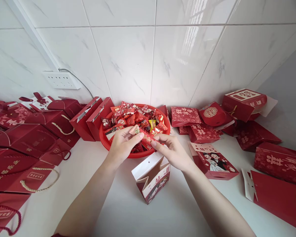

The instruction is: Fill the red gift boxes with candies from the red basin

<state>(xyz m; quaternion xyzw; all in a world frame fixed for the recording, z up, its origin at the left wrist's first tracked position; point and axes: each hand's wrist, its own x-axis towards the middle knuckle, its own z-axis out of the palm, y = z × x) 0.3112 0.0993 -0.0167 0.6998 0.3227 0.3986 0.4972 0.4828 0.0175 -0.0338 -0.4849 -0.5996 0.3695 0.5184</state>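
My left hand [122, 144] and my right hand [174, 149] meet over the near side of a red basin [108, 144] heaped with wrapped candies [128, 113]. Between them is a red wrapped candy [147, 140] with gold print, pinched by the fingers of both hands, one at each end. A small green mark shows on the wrapper near my left thumb. Just below my hands a small red and white paper gift box [155, 184] stands on the white table, its top open. What lies inside it cannot be seen.
Red gift boxes with rope handles [37, 144] crowd the left side. Two upright red boxes [88, 115] stand beside the basin. Several flattened or folded red boxes [214, 158] lie on the right. A tiled wall [128, 59] with a socket strip [61, 80] rises behind.
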